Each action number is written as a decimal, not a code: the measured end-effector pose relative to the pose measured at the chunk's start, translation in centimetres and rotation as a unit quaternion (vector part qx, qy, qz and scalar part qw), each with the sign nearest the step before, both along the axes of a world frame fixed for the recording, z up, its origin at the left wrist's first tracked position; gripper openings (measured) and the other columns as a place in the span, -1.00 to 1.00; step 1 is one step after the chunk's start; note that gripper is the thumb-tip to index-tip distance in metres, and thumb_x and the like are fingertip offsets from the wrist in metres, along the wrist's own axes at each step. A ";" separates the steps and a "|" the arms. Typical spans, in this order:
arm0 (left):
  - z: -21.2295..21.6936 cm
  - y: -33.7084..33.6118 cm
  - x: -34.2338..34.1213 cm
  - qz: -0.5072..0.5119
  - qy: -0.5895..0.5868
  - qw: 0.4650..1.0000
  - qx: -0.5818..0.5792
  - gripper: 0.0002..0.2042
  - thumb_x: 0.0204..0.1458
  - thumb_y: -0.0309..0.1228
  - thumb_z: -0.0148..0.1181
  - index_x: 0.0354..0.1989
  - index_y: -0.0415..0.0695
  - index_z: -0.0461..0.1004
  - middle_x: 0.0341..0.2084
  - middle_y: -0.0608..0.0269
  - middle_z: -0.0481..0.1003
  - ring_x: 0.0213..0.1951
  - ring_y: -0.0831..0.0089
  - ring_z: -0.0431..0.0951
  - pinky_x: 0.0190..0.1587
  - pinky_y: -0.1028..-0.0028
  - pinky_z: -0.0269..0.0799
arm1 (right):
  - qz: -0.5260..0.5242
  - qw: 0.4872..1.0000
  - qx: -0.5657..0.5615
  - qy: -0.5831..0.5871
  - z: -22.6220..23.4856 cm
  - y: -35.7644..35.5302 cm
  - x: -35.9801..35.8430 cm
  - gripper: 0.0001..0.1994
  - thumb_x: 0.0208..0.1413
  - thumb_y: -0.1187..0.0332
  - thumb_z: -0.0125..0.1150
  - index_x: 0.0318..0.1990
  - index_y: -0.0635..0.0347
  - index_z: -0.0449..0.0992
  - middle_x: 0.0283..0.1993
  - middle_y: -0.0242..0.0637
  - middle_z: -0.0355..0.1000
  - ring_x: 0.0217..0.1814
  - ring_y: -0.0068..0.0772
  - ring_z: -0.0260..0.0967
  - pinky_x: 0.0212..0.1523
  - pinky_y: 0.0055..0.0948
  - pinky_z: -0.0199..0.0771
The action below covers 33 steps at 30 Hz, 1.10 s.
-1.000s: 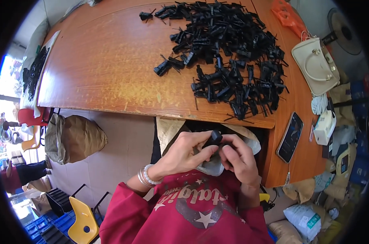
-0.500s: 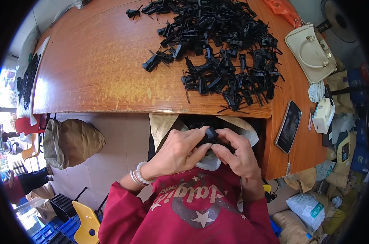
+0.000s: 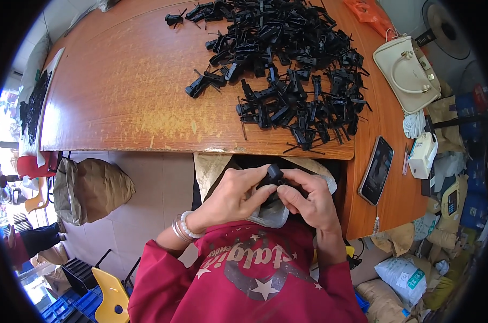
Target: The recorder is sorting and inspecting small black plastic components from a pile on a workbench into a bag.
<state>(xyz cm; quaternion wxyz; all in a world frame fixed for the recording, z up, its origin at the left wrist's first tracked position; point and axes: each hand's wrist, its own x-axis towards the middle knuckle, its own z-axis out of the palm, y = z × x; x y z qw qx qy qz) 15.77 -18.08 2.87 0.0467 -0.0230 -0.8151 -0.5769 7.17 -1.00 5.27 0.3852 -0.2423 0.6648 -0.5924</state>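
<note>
My left hand [image 3: 234, 195], with a beaded bracelet and bangles at its wrist, pinches a small black plastic part [image 3: 274, 172] between thumb and fingers. On the other side of the same part, my right hand [image 3: 308, 198] grips it with thumb and forefinger. My fingers cover much of its lower portion. Both hands are above an open brown sack [image 3: 211, 166] with a pale plastic liner [image 3: 273, 214], just in front of the table edge. Dark contents show inside the sack. Beyond it, a large heap of black plastic parts with thin rods [image 3: 303, 102] lies on the table.
The wooden table [image 3: 120, 102] has a worn patch. On its right side are a phone [image 3: 377, 171], a white box [image 3: 422, 155] and a cream handbag [image 3: 408, 72]. A brown sack [image 3: 96, 191] and a yellow chair [image 3: 112, 299] stand left; more sacks [image 3: 402, 277] lie right.
Both hands keep hold of the black plastic part, with slight finger shifts around it. The whole view has shifted a little, so the table items appear slightly farther left.
</note>
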 end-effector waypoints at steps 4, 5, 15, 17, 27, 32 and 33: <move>0.8 -0.8 -0.5 -0.043 -0.168 0.971 0.163 -0.78 0.05 -0.40 0.12 -0.31 -0.37 0.43 -0.62 0.11 0.42 -0.59 0.36 0.46 -0.54 0.44 0.31 | 0.016 0.993 0.000 -0.117 0.1 0.4 -0.7 -0.77 0.06 0.46 0.11 -0.16 0.42 0.45 -0.55 -0.31 0.41 -0.55 -0.58 0.33 -0.49 -0.59 0.31; -0.1 -0.9 -0.7 -0.047 -0.086 0.984 0.150 -0.77 0.08 -0.38 0.09 -0.35 -0.37 0.42 -0.57 0.10 0.45 -0.53 0.32 0.48 -0.48 0.42 0.34 | 0.070 0.997 0.009 -0.043 0.1 0.5 -1.1 -0.77 0.06 0.45 0.10 -0.15 0.42 0.45 -0.54 -0.29 0.43 -0.56 -0.56 0.34 -0.50 -0.58 0.32; -3.7 -4.2 -5.5 0.259 0.032 0.902 -0.343 -0.72 -0.07 -0.35 0.22 -0.22 -0.20 0.36 -0.45 0.11 0.38 -0.41 0.13 0.45 -0.40 0.30 0.33 | 0.051 0.992 0.074 0.090 -1.1 1.5 -0.7 -0.78 0.07 0.44 0.06 -0.14 0.34 0.45 -0.50 -0.21 0.46 -0.46 -0.48 0.46 -0.39 -0.55 0.40; -3.7 -4.2 -5.0 0.253 0.010 0.903 -0.348 -0.71 -0.07 -0.37 0.21 -0.18 -0.17 0.35 -0.45 0.11 0.40 -0.40 0.14 0.47 -0.41 0.31 0.34 | 0.032 0.996 0.065 0.061 -2.0 1.6 -0.4 -0.78 0.06 0.45 0.07 -0.13 0.34 0.44 -0.49 -0.23 0.46 -0.44 -0.50 0.46 -0.38 -0.57 0.39; -3.5 -4.9 -2.2 0.254 0.005 0.875 -0.413 -0.77 -0.11 -0.50 0.11 -0.23 -0.17 0.32 -0.50 0.08 0.41 -0.58 0.13 0.46 -0.54 0.26 0.32 | -0.061 0.991 0.059 0.105 -4.5 -0.8 0.4 -0.77 -0.01 0.42 0.20 -0.20 0.34 0.46 -0.34 -0.19 0.48 -0.38 -0.47 0.43 -0.28 -0.55 0.34; -2.2 -5.6 -1.6 0.240 -0.051 0.874 -0.420 -0.79 -0.10 -0.43 0.17 -0.24 -0.11 0.45 -0.47 0.09 0.39 -0.49 0.20 0.46 -0.51 0.29 0.30 | -0.062 0.990 0.061 0.111 -4.8 -0.8 0.8 -0.81 -0.03 0.43 0.22 -0.25 0.31 0.47 -0.36 -0.16 0.48 -0.38 -0.41 0.43 -0.32 -0.53 0.35; -1.7 -5.6 -1.3 0.260 -0.039 0.867 -0.423 -0.81 -0.12 -0.42 0.20 -0.28 -0.14 0.47 -0.44 0.10 0.38 -0.41 0.23 0.46 -0.47 0.31 0.29 | -0.067 0.989 0.062 0.112 -4.8 -0.8 1.0 -0.83 -0.03 0.43 0.22 -0.28 0.30 0.47 -0.38 -0.16 0.48 -0.40 -0.40 0.44 -0.35 -0.52 0.35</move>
